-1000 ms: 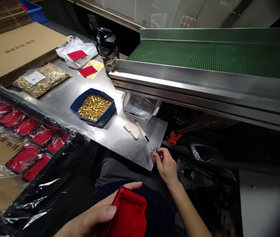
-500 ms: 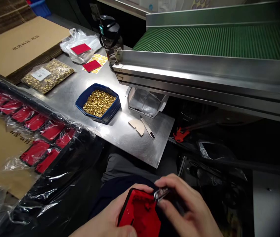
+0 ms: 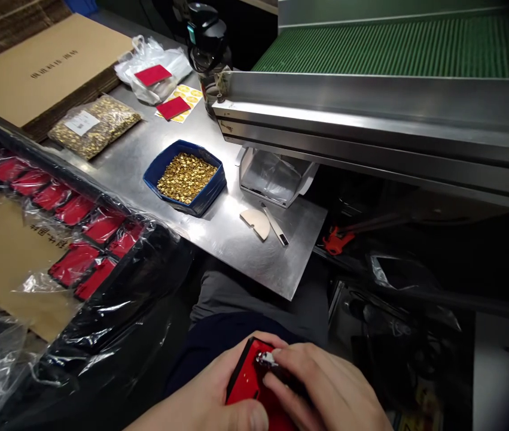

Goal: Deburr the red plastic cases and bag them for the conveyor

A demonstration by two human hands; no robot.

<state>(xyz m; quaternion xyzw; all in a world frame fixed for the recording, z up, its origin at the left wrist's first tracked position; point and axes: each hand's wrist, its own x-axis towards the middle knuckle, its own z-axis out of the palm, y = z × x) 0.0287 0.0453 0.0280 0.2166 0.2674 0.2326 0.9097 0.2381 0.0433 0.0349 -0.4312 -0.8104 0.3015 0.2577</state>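
My left hand [image 3: 216, 386] is wrapped round a red, black-edged plastic part [image 3: 246, 376] low in the view, over my lap. In my right hand [image 3: 326, 380], thumb and fingertips pinch a small shiny, dark-and-silver piece [image 3: 265, 359], held at the inner face of the red part. Its kind is not clear, and my fingers cover most of it. The right hand also hides the right side of the red part. Both hands are below the metal table's front corner [image 3: 281, 281].
A blue tray [image 3: 207, 203] of small brass-coloured pieces [image 3: 186, 176] stands on the table, near a pale curved piece [image 3: 256, 224] and tweezers [image 3: 275, 224]. Bagged red parts [image 3: 75, 211] lie in a lined box at left. A green conveyor [image 3: 398, 51] runs at upper right.
My right hand has moved left, bringing the shiny piece from the red part's edge over its inner face. The view has shifted slightly, and the red part is more covered.
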